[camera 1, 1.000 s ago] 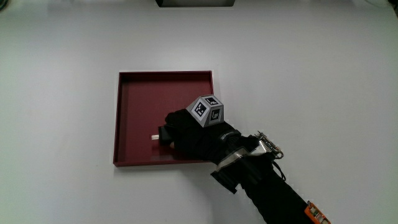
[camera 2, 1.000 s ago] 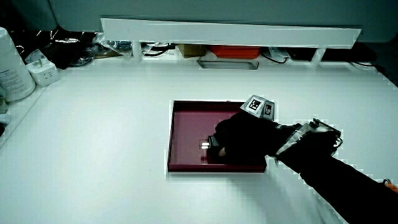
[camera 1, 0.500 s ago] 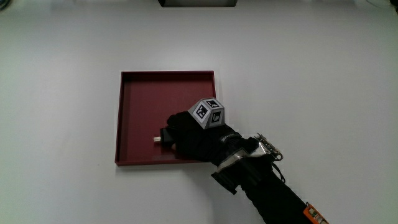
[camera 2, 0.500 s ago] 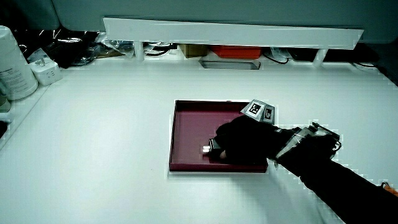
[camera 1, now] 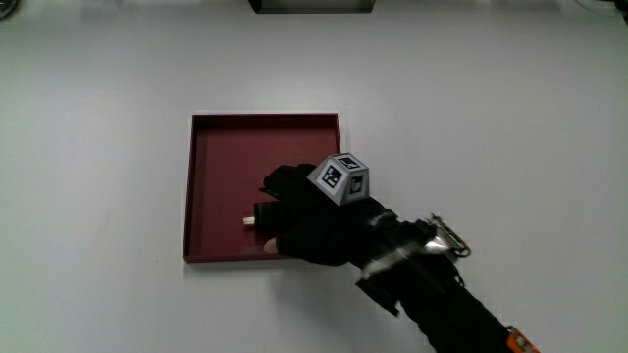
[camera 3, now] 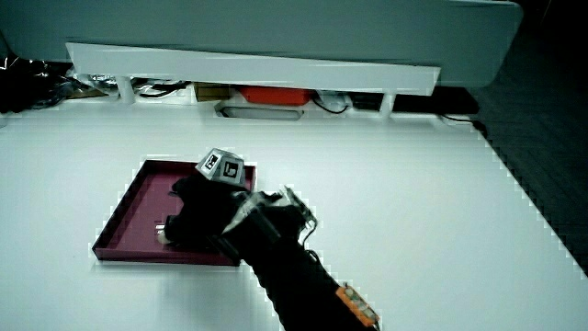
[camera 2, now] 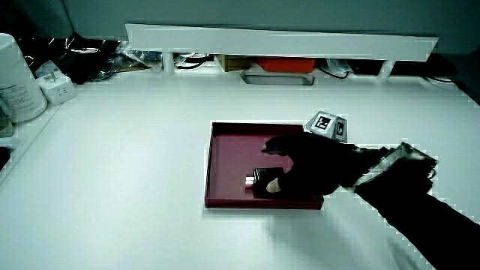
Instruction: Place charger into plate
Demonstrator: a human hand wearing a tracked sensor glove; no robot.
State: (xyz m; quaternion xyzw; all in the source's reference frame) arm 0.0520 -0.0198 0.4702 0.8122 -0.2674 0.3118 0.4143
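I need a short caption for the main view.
Gloved hand over the red plate, charger beneath it.

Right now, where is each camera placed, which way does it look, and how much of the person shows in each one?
Main view: overhead, looking straight down on the red plate; shows the hand and forearm.
In a side view: from the person's side, looking across toward the low partition; hand and forearm over the plate.
In a side view: same direction, different angle; hand and forearm.
All three share the plate, the charger and the hand.
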